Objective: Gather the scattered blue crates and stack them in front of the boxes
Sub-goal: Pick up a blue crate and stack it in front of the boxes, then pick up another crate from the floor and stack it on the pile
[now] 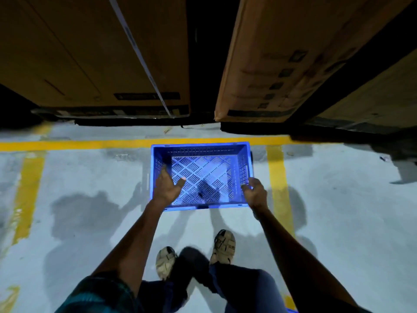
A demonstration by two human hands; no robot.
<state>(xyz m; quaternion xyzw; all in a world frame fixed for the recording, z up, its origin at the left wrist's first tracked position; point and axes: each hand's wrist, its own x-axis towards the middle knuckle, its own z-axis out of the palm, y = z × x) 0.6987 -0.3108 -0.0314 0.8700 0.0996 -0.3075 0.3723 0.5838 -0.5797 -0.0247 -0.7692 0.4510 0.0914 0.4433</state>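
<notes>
One blue slatted crate sits upright and empty at the middle of the view, just my side of a yellow floor line and in front of two tall cardboard boxes. My left hand rests over the crate's left wall, fingers spread, thumb inside. My right hand curls around the crate's right rim near the front corner. Whether the crate touches the floor I cannot tell. No other crate is clearly in view.
The second cardboard box leans at the right, with a dark gap between the two. Yellow lines mark bays on the grey concrete floor. My sandalled feet stand just behind the crate.
</notes>
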